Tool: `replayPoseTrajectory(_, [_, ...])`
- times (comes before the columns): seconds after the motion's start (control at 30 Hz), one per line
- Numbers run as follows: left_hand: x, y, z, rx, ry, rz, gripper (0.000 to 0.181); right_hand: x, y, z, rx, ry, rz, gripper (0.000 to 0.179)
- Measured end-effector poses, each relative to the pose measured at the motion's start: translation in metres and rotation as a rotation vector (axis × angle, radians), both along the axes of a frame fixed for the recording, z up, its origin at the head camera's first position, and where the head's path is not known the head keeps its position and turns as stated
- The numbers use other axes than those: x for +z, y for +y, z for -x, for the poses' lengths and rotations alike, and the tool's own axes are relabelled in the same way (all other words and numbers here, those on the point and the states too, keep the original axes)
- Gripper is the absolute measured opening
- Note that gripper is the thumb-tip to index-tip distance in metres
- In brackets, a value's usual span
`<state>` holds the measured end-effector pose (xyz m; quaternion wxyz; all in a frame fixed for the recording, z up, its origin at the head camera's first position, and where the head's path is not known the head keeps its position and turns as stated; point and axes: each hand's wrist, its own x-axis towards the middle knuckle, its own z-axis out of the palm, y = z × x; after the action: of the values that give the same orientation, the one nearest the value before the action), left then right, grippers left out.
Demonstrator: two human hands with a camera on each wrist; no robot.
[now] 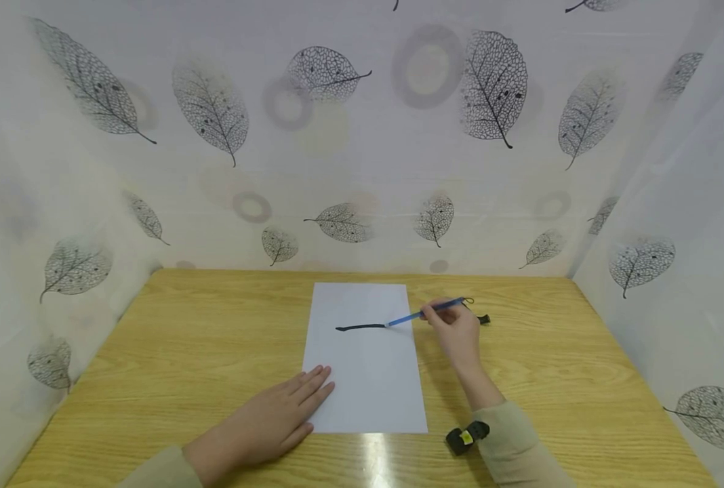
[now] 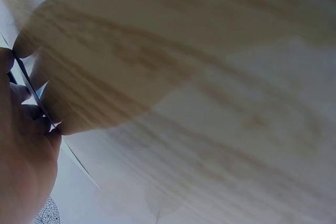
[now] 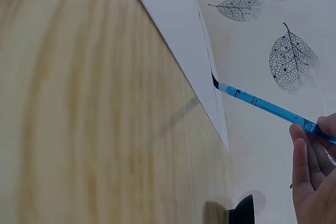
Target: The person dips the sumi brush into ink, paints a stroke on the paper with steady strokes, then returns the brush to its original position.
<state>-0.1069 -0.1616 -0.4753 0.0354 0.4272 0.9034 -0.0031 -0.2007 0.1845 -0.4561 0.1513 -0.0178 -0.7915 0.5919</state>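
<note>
Apparently steadying the paper, left hand lies flat on its near-left edge; right hand pinches blue brush, tip meeting black line's right end.

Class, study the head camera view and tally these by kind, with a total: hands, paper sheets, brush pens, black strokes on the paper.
Hands: 2 (left hand, right hand)
Paper sheet: 1
Blue brush pen: 1
Black stroke: 1
Total: 5

The paper looks matt, the wood-grained table glossy, the brush plastic.
</note>
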Motion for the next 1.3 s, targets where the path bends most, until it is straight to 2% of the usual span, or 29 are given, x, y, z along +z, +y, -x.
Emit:
replayPoseTrajectory(0.2, [0.0005, 0.0003, -0.0006, 0.006, -0.01, 0.0, 0.061, -0.0009, 0.0017, -0.0012, -0.004, -0.012, -0.003, 0.014])
replayPoseTrajectory(0.63, [0.0023, -0.0001, -0.0015, 0.007, -0.016, -0.008, 0.061, -0.0006, 0.0048, -0.0041, -0.001, 0.021, 0.008, 0.015])
replayPoseTrajectory(1.1, [0.0012, -0.0017, -0.0013, -0.021, 0.045, -0.04, 0.06, 0.0023, 0.0079, -0.0076, -0.013, -0.005, 0.005, 0.016])
replayPoseTrajectory(1.3, [0.0022, -0.0014, -0.0007, -0.021, 0.037, -0.031, 0.06, 0.0017, 0.01, -0.0081, -0.016, -0.01, 0.001, 0.016])
